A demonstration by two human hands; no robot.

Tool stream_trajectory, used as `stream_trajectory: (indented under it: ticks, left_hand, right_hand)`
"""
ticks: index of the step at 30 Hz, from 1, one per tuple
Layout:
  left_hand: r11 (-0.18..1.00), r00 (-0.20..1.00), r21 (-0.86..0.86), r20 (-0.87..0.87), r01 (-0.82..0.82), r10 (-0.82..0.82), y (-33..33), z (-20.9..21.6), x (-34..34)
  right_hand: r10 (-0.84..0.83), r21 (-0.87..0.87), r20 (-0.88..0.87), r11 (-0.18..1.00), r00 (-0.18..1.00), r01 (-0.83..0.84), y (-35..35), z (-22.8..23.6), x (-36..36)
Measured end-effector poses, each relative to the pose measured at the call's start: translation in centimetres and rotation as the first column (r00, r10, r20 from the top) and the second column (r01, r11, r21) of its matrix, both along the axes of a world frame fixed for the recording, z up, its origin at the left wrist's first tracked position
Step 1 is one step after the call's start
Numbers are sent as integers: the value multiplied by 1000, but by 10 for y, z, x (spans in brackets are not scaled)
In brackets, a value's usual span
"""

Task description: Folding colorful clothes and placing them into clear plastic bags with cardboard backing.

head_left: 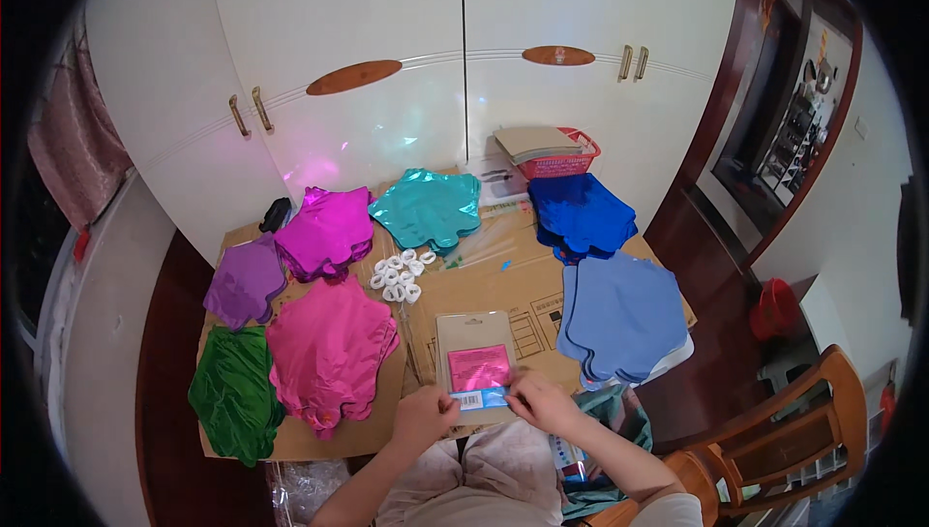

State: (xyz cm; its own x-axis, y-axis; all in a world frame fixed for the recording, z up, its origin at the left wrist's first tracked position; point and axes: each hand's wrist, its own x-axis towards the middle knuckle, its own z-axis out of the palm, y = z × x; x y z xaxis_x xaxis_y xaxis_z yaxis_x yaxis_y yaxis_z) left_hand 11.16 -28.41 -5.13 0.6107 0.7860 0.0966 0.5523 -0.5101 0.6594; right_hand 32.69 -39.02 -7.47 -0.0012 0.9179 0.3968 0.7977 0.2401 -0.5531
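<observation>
Both ends of the blue-and-white strip (482, 399) are pinched: L end by L hand (427, 415), R end by R hand (543, 402), fingertips partly hidden. Strip sits btwn them, across lower part of the flat pkg (472, 330); pink foil packet (476, 366) is just beyond it, up btwn both hands. Can't tell if strip & packet are joined. Pkg lies on cardboard-topped surface (466, 287). L of L hand: pink foil stack (334, 353), w/ green foil stack (232, 393) farther L. White rings (393, 275) lie ahead of L hand, teal foil stack (428, 210) beyond 'em. Ahead & R of R hand: pale-blue stack (627, 319), w/ dark-blue foil stack (583, 212) past it. Wooden chair (852, 411) stands well R of R hand.
</observation>
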Motion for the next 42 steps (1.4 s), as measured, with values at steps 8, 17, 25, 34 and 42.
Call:
stream_trajectory:
  ticks: [8, 17, 25, 34, 42]
  left_hand:
    - [974, 994, 212, -63, -79, 94, -7, 6, 7]
    - [824, 843, -550, 500, 132, 198, -19, -12, 4]
    - [626, 766, -722, 570, 293, 298, -29, 1, -19]
    - [772, 898, -564, 440, 293, -20, -35, 29, -37]
    - [832, 843, -546, 488, 93, 225, -25, 18, -74]
  right_hand:
    - [-118, 5, -3, 993, 993, 118, -1, 13, -6]
    - [-174, -82, -842, 977, 511, 196, -8, 20, -44]
    - [-106, -150, -908, 986, 404, -77, -50, 15, -41]
    - [-419, -378, -907, 850, -38, -367, -195, -125, 65]
    - [-834, -627, -13, 437, 552, 645, -262, -237, 88]
